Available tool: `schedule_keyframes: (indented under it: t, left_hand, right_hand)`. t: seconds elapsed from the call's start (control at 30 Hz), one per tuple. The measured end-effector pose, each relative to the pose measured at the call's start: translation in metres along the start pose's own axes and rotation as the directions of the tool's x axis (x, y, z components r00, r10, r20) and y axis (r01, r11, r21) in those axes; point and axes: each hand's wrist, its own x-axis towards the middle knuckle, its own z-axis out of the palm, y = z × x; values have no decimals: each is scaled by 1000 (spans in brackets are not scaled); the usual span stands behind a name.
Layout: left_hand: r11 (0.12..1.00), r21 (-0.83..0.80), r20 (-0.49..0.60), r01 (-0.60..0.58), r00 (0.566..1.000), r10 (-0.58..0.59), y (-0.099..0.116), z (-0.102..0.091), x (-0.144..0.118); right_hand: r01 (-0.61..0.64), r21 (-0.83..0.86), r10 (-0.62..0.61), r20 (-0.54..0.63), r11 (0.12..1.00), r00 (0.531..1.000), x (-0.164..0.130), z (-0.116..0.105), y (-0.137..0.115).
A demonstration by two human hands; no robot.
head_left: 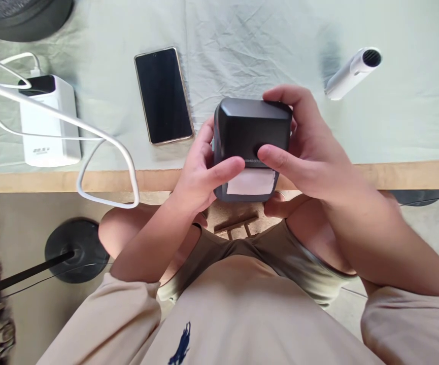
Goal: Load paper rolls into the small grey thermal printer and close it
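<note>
A black label printer (238, 133) is held up in both hands over the near edge of the table. A white label (250, 182) shows on its lower front, below faint lettering on the dark lid. My left hand (207, 172) grips the printer's left side, thumb resting across the front near the lettering. Wrapped around the right side is my right hand (305, 139), its thumb on the lid's front and its index finger along the top corner. The fingers behind the printer are partly hidden.
A smartphone (164, 95) with a dark screen lies left of the printer. Farther left stands a white power bank (49, 126) with a looping white cable (131, 177). A white cylindrical device (352, 73) is at the right. The table's wooden edge (158, 180) runs in front of me.
</note>
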Motion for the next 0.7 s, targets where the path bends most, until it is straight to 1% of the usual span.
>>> schedule_keyframes:
  t: [0.07, 0.13, 0.23, 0.33, 0.4, 0.5, 0.6, 0.7]
  left_hand:
    - [1000, 4, -56, 12, 998, -12, 1, 4, -1]
    - [1000, 16, -86, 12, 996, -10, 2, 7, -1]
    - [1000, 31, -74, -6, 997, 8, 2, 8, 1]
    - [998, -4, -47, -58, 997, 58, -1, 8, 4]
    - [995, -11, -61, -96, 994, 95, -3, 10, 6]
    - [994, -11, -97, -106, 990, 104, -6, 12, 8]
    - [996, -39, -133, -79, 988, 74, -5, 10, 9]
    - [997, -51, -175, -55, 984, 45, -3, 7, 10]
  right_hand:
    - [-13, -18, 14, 32, 1000, 999, 1, -1, 2]
    - [-16, -27, 17, 48, 1000, 999, 4, -3, 6]
    - [9, -57, -8, 21, 998, 1000, 8, -4, 13]
    - [5, -62, -5, 4, 998, 1000, 11, -6, 14]
    - [-14, -50, 14, -3, 999, 1000, 12, -11, 11]
    - [5, -23, -5, -22, 1000, 1000, 12, -19, 7]
    - [79, 15, -79, 43, 997, 996, 10, -24, 6]
    - [143, -49, -136, 124, 988, 983, 6, -26, 4]
